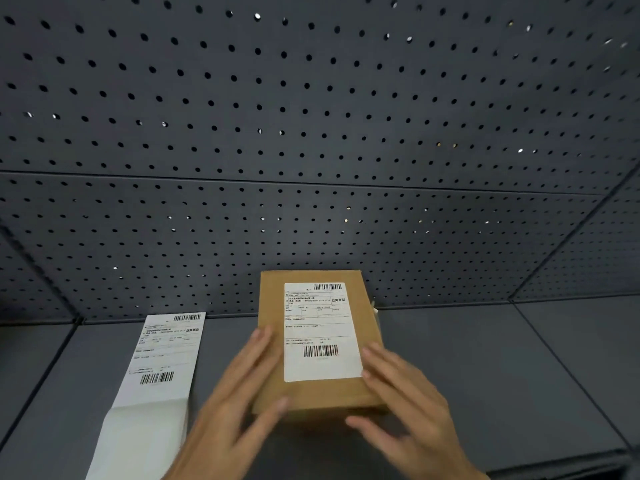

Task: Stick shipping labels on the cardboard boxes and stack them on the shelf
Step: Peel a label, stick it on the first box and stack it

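A brown cardboard box (270,306) sits on the grey shelf (485,375), its far end close to the back panel. A white shipping label (320,327) with barcodes is stuck flat on its top. My left hand (235,403) lies against the box's left near side, fingers spread on the top edge and thumb at the front. My right hand (405,407) clasps the right near corner, fingers on top by the label's corner and thumb on the front face. Both hands look blurred.
A strip of white labels (162,358) lies on the shelf to the left of the box, one printed label at its far end and blank backing running off the bottom edge. A dark perforated panel (311,220) closes the back and the right side.
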`<state>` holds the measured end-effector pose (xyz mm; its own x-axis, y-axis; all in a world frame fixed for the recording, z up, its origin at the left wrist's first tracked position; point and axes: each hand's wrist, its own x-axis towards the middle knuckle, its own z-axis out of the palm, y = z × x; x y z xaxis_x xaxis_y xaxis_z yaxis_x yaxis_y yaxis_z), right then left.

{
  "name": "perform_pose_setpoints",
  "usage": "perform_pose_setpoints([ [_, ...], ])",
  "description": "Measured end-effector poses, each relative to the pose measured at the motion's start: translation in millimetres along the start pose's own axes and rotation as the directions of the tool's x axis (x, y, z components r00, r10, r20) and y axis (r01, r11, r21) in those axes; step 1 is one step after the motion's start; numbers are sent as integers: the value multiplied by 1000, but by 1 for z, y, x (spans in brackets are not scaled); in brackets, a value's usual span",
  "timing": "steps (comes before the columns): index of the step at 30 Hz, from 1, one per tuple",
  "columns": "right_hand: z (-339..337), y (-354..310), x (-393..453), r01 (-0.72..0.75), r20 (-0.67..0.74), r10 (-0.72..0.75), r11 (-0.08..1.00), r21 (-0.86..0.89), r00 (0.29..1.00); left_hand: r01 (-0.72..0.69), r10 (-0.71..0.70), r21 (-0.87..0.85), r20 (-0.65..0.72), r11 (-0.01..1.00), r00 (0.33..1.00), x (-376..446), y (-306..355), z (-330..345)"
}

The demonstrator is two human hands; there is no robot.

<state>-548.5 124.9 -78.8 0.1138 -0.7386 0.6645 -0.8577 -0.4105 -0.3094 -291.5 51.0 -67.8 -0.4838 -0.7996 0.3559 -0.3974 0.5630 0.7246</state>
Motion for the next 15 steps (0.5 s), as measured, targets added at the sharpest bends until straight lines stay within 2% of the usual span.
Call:
perform_pose_setpoints([
  [1,-3,-6,2,-211,-30,221,959,191,975,177,-199,-240,-70,955,977,-1,2,1],
  [2,-6,-15,8,-431,0,466,819,380,885,317,-404,-454,-105,833,909,-1,3,2],
  [3,-8,-22,14,-595,77,664,605,529,744,413,-573,-615,-78,672,816,3,3,4],
  [4,-6,-25,18,-688,178,784,381,618,594,458,-672,-722,-13,519,741,7,1,7],
  [5,-4,-28,24,-726,274,836,197,659,476,476,-713,-776,49,414,699,10,-2,13],
  [6,-2,-30,28,-739,347,847,78,670,403,490,-724,-801,104,345,681,12,-1,18],
  [7,2,-32,30,-748,401,842,3,664,360,505,-724,-807,147,307,674,15,1,24],
  [10,7,-38,31,-772,471,819,-56,633,327,520,-722,-801,169,296,671,16,12,38],
  [15,1,-30,30,-756,443,842,-65,651,308,488,-732,-830,153,270,664,16,19,51],
])
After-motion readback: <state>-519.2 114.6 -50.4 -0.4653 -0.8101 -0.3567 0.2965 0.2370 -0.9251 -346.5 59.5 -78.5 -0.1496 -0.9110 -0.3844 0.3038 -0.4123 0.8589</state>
